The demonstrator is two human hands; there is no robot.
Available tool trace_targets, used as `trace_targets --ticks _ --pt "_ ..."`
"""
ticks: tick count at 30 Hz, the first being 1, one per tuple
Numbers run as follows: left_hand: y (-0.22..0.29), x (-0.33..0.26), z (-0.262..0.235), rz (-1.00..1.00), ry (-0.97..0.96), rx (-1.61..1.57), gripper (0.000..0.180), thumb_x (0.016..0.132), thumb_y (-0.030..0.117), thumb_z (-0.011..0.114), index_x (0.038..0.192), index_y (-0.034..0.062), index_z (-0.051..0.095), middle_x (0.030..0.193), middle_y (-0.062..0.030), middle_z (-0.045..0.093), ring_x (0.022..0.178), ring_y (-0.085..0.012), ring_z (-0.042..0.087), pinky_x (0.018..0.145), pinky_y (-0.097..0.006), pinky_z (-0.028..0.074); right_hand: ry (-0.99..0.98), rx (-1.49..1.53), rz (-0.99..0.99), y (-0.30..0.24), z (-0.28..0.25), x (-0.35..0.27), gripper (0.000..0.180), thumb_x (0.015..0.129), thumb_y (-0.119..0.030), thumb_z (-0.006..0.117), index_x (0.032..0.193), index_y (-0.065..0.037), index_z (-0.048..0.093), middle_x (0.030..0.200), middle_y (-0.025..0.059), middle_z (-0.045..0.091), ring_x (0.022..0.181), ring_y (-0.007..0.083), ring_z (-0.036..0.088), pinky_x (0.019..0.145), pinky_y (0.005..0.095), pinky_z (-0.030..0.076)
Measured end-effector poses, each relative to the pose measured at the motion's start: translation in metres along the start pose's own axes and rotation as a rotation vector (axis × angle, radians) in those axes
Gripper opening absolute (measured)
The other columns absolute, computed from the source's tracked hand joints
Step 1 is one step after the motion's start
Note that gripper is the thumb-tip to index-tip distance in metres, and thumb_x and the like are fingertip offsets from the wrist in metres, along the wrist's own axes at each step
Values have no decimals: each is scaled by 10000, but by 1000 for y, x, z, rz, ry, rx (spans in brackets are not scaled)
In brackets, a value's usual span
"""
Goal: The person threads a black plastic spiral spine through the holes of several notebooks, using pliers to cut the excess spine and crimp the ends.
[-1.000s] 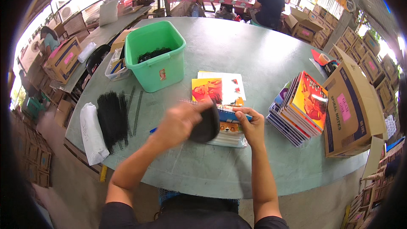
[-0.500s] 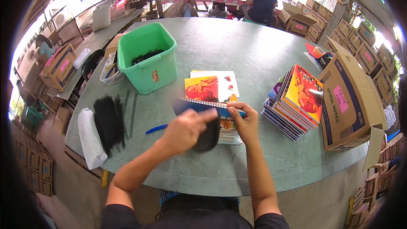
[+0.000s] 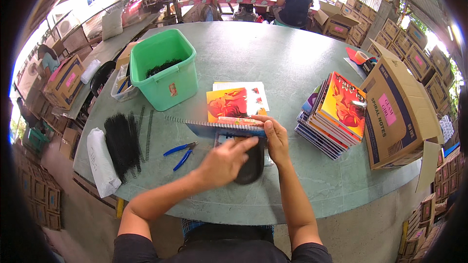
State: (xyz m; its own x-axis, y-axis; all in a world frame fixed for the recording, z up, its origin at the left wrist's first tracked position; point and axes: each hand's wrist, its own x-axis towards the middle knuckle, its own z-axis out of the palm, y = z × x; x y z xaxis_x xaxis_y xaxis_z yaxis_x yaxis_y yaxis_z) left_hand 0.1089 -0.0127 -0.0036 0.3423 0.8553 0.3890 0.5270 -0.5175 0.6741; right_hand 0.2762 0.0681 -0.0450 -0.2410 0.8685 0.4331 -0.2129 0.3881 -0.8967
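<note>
A spiral notebook [image 3: 209,129] with a blue cover is held up, its spine lying crosswise. A black coil [image 3: 176,119] sticks out beyond the spine's left end. My right hand [image 3: 276,141] pinches the notebook's right end. My left hand [image 3: 226,159], somewhat blurred, has fingers stretched toward the spine from below. Just right of that hand is a black, rounded flat object [image 3: 251,168], partly hidden. Beyond the notebook lie red-and-yellow covers [image 3: 226,101]. Blue-handled cutters [image 3: 180,156] lie open to the left.
A green bin [image 3: 168,87] holding black coils stands at the back left. Loose black coils [image 3: 122,141] lie beside a white wrapped roll [image 3: 102,165]. On the right are a notebook stack [image 3: 336,122] and an open carton [image 3: 397,117]. Another person [image 3: 296,5] sits far off.
The notebook has tilted and shifted slightly left, so the coil beyond its spine now shows clearly. My left hand has moved down and right, uncovering the cutters.
</note>
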Motion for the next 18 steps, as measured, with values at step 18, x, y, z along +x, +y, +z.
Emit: trace_targets --ticks 18 --pt "-36 49 -19 208 123 354 246 813 221 638 995 58 603 872 -104 623 833 -276 591 733 -384 429 92 -573 -154 -29 21 1 323 694 31 667 1006 -39 621 1053 159 534 996 298 562 868 365 464"
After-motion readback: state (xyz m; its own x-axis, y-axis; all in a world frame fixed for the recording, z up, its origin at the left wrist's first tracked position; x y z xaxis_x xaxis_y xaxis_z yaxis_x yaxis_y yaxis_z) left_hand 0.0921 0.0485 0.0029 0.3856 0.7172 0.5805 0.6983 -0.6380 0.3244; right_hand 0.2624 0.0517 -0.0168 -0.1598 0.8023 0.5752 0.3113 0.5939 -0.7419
